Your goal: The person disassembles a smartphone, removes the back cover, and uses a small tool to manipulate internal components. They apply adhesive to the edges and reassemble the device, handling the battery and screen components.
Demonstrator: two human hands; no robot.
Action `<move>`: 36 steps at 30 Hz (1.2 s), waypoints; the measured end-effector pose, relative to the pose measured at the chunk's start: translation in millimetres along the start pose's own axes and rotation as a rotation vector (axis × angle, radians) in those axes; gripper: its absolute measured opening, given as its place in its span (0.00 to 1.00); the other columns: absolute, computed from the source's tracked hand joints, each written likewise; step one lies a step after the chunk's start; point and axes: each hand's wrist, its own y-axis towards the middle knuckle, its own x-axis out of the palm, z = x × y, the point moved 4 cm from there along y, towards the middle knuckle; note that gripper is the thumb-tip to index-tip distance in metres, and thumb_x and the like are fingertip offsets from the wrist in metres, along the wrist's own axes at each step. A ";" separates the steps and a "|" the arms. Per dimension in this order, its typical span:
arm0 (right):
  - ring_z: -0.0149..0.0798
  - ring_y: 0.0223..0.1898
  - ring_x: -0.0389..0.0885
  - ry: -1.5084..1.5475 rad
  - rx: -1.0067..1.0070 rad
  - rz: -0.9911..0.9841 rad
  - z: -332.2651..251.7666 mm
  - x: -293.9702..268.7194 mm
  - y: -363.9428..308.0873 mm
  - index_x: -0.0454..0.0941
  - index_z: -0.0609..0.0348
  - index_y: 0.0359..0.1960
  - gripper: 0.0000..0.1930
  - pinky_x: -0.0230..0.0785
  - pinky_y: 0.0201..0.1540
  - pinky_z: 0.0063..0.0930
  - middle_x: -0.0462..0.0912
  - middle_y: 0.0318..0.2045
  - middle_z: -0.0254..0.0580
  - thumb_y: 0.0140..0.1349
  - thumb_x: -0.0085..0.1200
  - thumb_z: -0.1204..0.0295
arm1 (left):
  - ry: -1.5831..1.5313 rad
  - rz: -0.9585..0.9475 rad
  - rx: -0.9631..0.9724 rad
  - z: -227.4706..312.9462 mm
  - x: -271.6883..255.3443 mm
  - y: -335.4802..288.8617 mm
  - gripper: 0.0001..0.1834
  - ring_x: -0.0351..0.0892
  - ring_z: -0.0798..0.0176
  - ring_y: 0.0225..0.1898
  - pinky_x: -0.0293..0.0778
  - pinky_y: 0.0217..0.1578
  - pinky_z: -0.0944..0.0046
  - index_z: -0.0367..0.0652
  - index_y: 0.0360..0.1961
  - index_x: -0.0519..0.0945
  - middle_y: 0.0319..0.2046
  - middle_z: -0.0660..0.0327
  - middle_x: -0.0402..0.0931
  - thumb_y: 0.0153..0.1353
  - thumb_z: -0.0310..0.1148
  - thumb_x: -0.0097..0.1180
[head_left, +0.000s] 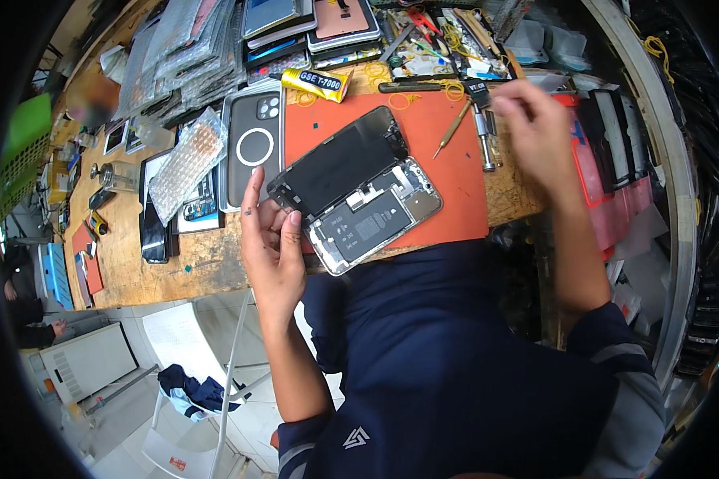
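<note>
Nearest the lower edge of the frame: dark navy sleeves and torso, forearms coming up from below. Left hand (pixel 273 239) sits left of centre, fingers half-curled, thumb and fingertips pinching the lower left corner of the opened black slab smartphone with its screen panel lifted off the metal chassis (pixel 358 191); phone lies at frame centre, mostly on the flat orange rubber work mat (pixel 455 191), near end overhanging the mat's front edge toward the body. Glossy black screen half (pixel 335 164) is tilted up and leftward, apparently hinged along one long side; the chassis half shows the battery and shields. Judgement: light, stiff in the frame, but the glass is thin and brittle and whatever joins the two halves will not take a pull, so hold by the metal frame edges or corners, support the screen, don't twist, don't press on the battery. Smooth glass, likely slippery. Right hand (pixel 535 128) is upper right, blurred, fingers loosely bunched above the mat's far right corner; whether it pinches anything I cannot tell. Just beside it: a short silver-shafted screwdriver (pixel 485 136) and a thin wooden-handled pick (pixel 453 128) lying on the mat. Further up: yellow glue tube (pixel 318 81), black phone case with a white ring (pixel 254 148) left of the mat, bubble-wrapped parts in the upper left, scratched wooden bench (pixel 192 259) under everything.
</note>
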 end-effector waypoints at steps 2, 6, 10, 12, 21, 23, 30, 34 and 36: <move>0.42 0.33 0.83 -0.035 0.176 0.029 24.5 -30.7 -3.9 0.83 0.65 0.41 0.05 0.75 0.40 0.34 0.84 0.31 0.49 0.67 0.58 0.78 | 0.035 -0.011 0.075 -0.5 -0.5 -0.1 0.35 0.72 0.75 0.39 0.72 0.38 0.75 0.41 0.81 0.57 0.41 0.63 0.75 0.76 0.17 0.49; 0.51 0.45 0.83 -0.402 -0.038 0.084 1.7 -41.9 -26.0 0.80 0.65 0.52 0.14 0.75 0.53 0.41 0.84 0.44 0.54 0.66 0.55 0.80 | 0.006 0.034 0.094 -0.8 -2.8 -10.0 0.34 0.72 0.75 0.39 0.74 0.38 0.73 0.40 0.80 0.58 0.42 0.63 0.75 0.76 0.20 0.50; 0.59 0.64 0.76 -0.519 -0.263 -0.166 -57.2 6.4 -73.5 0.73 0.66 0.65 0.27 0.66 0.68 0.51 0.79 0.60 0.58 0.62 0.57 0.77 | 0.136 0.091 0.153 -4.8 -8.3 -15.2 0.33 0.75 0.73 0.41 0.74 0.44 0.72 0.39 0.80 0.59 0.43 0.61 0.77 0.77 0.21 0.51; 0.57 0.70 0.73 -0.335 -0.378 -0.373 -84.1 35.6 -102.7 0.73 0.67 0.67 0.31 0.63 0.72 0.53 0.76 0.65 0.58 0.62 0.63 0.70 | 0.146 0.100 0.143 -2.6 -6.3 -9.6 0.32 0.77 0.71 0.44 0.75 0.47 0.70 0.38 0.79 0.59 0.46 0.59 0.79 0.77 0.21 0.51; 0.59 0.79 0.59 -0.375 -0.546 -0.572 -118.3 121.8 -139.1 0.67 0.63 0.75 0.34 0.45 0.81 0.54 0.63 0.78 0.57 0.71 0.54 0.57 | 0.071 0.097 0.187 -6.9 -3.0 -13.0 0.28 0.79 0.67 0.53 0.75 0.53 0.68 0.36 0.76 0.63 0.59 0.52 0.77 0.77 0.20 0.50; 0.58 0.79 0.60 -0.486 -0.627 -0.450 -113.4 131.4 -144.5 0.67 0.61 0.74 0.31 0.45 0.81 0.55 0.64 0.77 0.55 0.73 0.50 0.61 | 0.042 0.091 0.276 -12.3 -2.8 -15.7 0.22 0.78 0.66 0.51 0.75 0.51 0.66 0.36 0.69 0.71 0.59 0.50 0.74 0.76 0.18 0.47; 0.44 0.44 0.81 -0.049 -0.543 -0.105 -100.4 45.6 -114.0 0.84 0.61 0.35 0.05 0.72 0.57 0.47 0.82 0.36 0.43 0.61 0.62 0.72 | 0.361 -0.209 0.169 12.7 -1.3 -23.3 0.27 0.74 0.48 0.56 0.70 0.58 0.51 0.41 0.59 0.84 0.56 0.48 0.74 0.57 0.33 0.72; 0.45 0.49 0.82 -0.289 -0.382 -0.043 -46.2 11.0 -46.0 0.86 0.58 0.45 0.13 0.72 0.53 0.43 0.84 0.48 0.43 0.58 0.64 0.79 | 0.645 -0.327 0.198 20.1 8.2 -19.1 0.45 0.72 0.44 0.58 0.66 0.64 0.48 0.46 0.66 0.80 0.56 0.49 0.74 0.43 0.41 0.83; 0.45 0.50 0.80 -0.287 -0.463 -0.065 -23.4 13.5 -20.6 0.87 0.56 0.45 0.15 0.71 0.54 0.40 0.83 0.48 0.41 0.55 0.63 0.82 | 0.759 -0.298 0.225 21.1 11.3 -16.3 0.51 0.72 0.45 0.56 0.67 0.62 0.49 0.51 0.68 0.79 0.52 0.50 0.74 0.37 0.43 0.86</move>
